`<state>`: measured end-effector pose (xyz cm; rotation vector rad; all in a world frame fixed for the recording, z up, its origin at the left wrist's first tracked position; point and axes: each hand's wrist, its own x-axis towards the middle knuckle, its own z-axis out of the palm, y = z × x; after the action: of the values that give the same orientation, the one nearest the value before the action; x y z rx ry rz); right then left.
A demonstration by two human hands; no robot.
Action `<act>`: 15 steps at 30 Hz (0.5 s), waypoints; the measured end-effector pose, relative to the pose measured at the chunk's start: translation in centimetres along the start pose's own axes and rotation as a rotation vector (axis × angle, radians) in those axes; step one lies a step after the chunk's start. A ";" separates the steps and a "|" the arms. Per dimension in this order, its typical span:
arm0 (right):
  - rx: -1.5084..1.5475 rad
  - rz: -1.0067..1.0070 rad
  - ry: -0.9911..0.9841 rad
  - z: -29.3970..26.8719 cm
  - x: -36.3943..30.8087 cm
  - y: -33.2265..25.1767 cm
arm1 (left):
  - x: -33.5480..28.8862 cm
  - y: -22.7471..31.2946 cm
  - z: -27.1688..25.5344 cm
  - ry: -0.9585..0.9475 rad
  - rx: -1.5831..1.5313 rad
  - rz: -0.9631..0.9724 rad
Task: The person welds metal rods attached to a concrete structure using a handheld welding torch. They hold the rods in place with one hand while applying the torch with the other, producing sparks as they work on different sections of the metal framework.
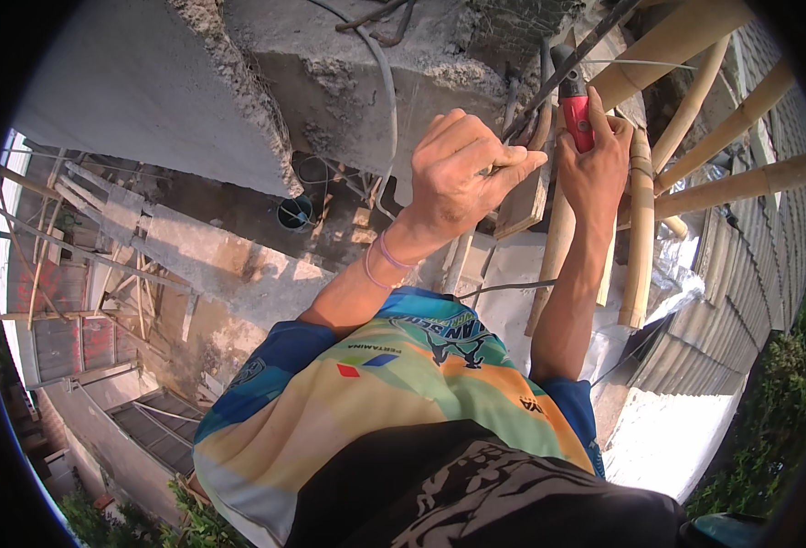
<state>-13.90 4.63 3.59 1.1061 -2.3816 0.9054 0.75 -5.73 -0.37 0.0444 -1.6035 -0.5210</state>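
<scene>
My right hand [595, 151] is wrapped round a red-and-black hand-held tool [577, 119], whose dark rounded head points away from me. The tool's exact kind does not show. To its left, my left hand [462, 173] is closed with thumb and forefinger pinched together; what sits between them is too small to make out. A thin dark metal rod [575, 57] runs slantwise from the top edge down between my two hands, close to the tool's head. Thin bands circle my left wrist.
Bamboo poles [641, 228] stand and lean at the right, beside corrugated roofing [695, 310]. Rough concrete [348, 100] lies ahead, with a grey cable [391, 100] hanging over it. Far below at left are a dark bucket [294, 213] and timber scaffolding [138, 274].
</scene>
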 end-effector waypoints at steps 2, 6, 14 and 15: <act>-0.025 -0.021 -0.005 0.2 0.1 0.1 | 0.0 0.0 0.0 0.002 0.009 -0.001; -0.009 -0.026 0.002 0.2 0.1 0.2 | 0.0 0.1 0.0 0.000 0.015 -0.012; -0.017 -0.014 -0.016 0.0 0.3 -0.1 | -0.1 0.2 0.0 0.007 0.022 -0.019; -0.034 -0.015 -0.023 -0.1 0.4 0.0 | -0.2 0.2 0.1 0.007 0.023 -0.024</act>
<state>-14.10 4.45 3.85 1.1263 -2.3950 0.8484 0.77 -5.50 -0.46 0.0827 -1.6039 -0.5206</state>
